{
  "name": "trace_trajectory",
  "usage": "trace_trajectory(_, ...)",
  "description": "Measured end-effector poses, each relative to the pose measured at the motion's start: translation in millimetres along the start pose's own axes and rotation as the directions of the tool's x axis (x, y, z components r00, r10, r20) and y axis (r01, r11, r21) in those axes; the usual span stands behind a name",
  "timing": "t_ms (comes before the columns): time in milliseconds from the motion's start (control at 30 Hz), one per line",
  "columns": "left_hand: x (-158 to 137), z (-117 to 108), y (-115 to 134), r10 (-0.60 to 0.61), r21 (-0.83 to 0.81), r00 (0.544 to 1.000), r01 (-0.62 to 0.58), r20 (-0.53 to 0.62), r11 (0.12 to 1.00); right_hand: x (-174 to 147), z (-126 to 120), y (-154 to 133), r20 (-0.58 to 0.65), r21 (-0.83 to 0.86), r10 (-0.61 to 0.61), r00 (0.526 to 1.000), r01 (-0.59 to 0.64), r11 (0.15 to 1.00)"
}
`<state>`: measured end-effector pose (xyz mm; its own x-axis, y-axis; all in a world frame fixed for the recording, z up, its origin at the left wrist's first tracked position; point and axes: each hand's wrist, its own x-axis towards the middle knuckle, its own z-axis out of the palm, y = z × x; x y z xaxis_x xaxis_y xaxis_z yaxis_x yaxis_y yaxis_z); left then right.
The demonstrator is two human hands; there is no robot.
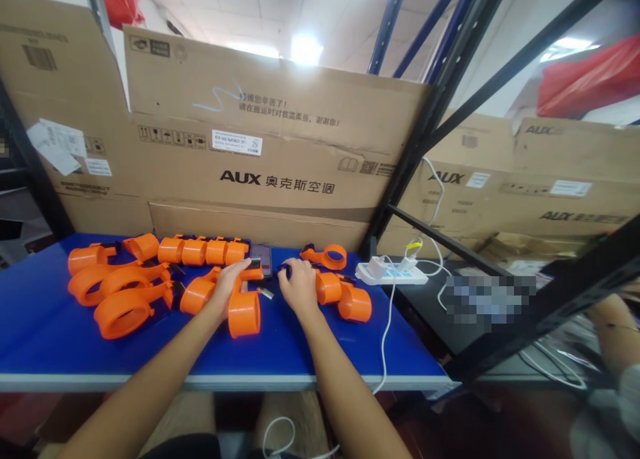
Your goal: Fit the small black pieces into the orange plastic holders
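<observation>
Apparently, I was midway through handling one dispenser (245, 314), gripped in my left hand (229, 283) over the table (290, 359), its ring toward me. My right hand (300, 285) was curled at a small dark piece (285, 271); whether it was pinched, I couldn't tell. A metal strip (267, 293) lay between my hands. The next move, I judged, called for a steady left grip and careful right fingers.
</observation>
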<state>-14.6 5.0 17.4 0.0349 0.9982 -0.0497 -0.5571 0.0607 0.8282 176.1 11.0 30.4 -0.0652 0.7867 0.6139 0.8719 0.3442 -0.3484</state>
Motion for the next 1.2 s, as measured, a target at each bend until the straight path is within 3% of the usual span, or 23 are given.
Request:
trace_trajectory(100, -0.6, 1.7, -0.2, 0.053, 0.059, 0.997, -0.05, -0.06, 0.997, -0.1, 4.8, 2.1, 0.09, -0.103, 0.02, 0.996, -0.011, 0.995)
trace_trajectory(233, -1.8, 2.8, -1.6, 0.076, 0.134, 0.996, -0.07, -0.038, 0.988, 1.0, 10.3, 2.9, 0.174, -0.205, 0.042, 0.984, -0.006, 0.979)
trace_trajectory(467, -1.7, 3.8, -1.8, 0.082, 0.13, 0.995, -0.074, -0.054, 0.989, 2.0, 10.5, 2.2, 0.182, -0.28, 0.06, 0.981, -0.007, 0.96)
trace_trajectory(667, -1.2, 3.1, -2.6, 0.085, 0.125, 0.995, -0.078, -0.053, 0.989, -5.1, 4.4, -4.0, 0.136, -0.262, 0.011, 0.991, 0.025, 0.965)
trace_trajectory(967, -2.8, 4.7, -1.8, 0.073, 0.139, 0.996, -0.066, -0.049, 0.988, -10.2, -1.6, -12.6, 0.248, -0.248, 0.011, 0.969, 0.053, 0.967)
trace_trajectory(1100, -2.4, 3.9, -2.2, 0.088, 0.17, 0.995, -0.08, -0.041, 0.982, -10.1, -0.9, -12.6, 0.269, -0.193, -0.002, 0.963, 0.056, 0.979)
trace_trajectory(1200, -0.3, 1.8, -4.8, 0.119, 0.202, 0.992, -0.111, -0.029, 0.973, -9.9, -2.3, -13.8, 0.197, -0.068, -0.002, 0.98, 0.016, 0.998)
